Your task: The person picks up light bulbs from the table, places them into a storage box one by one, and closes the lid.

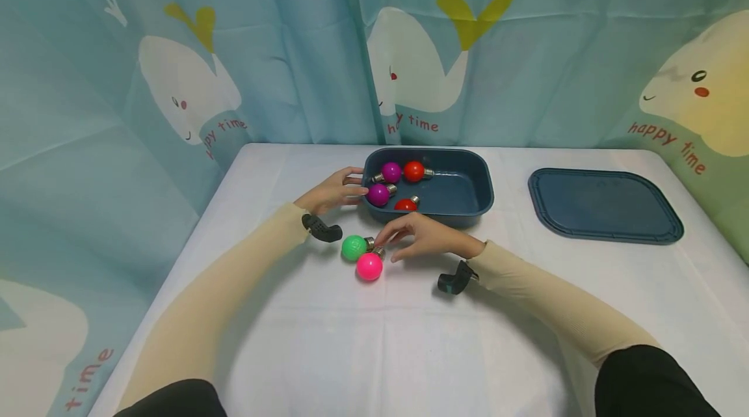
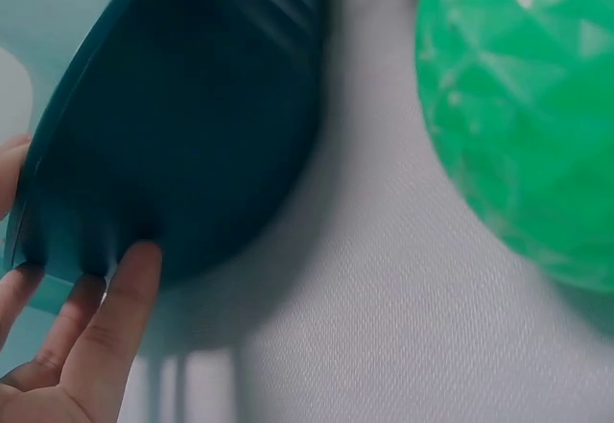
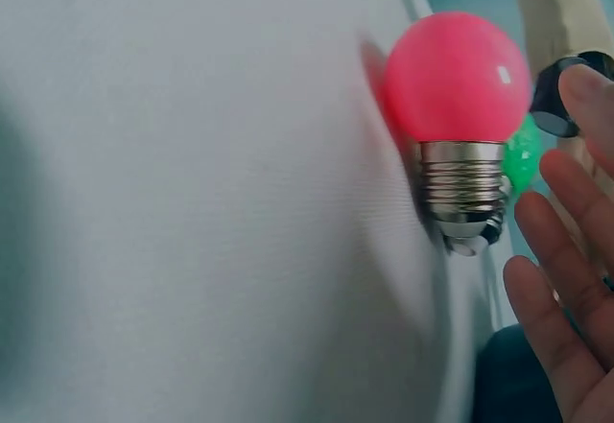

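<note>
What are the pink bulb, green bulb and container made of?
Pink bulb: glossy plastic or glass, by its highlight; its silvery ridged base looks metal. Green bulb: perhaps plastic or glass, its facets shiny. Dark blue container: probably plastic, with satin sheen and rounded corners.

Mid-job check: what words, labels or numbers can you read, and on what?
"happy time": curtain, right side.
"happy time": curtain, left, distorted by a fold.
"h…y time": curtain, centre, middle letters broken by a fold.
"time": curtain, lower left.
Nothing readable on the bulbs, box or lid.
</note>
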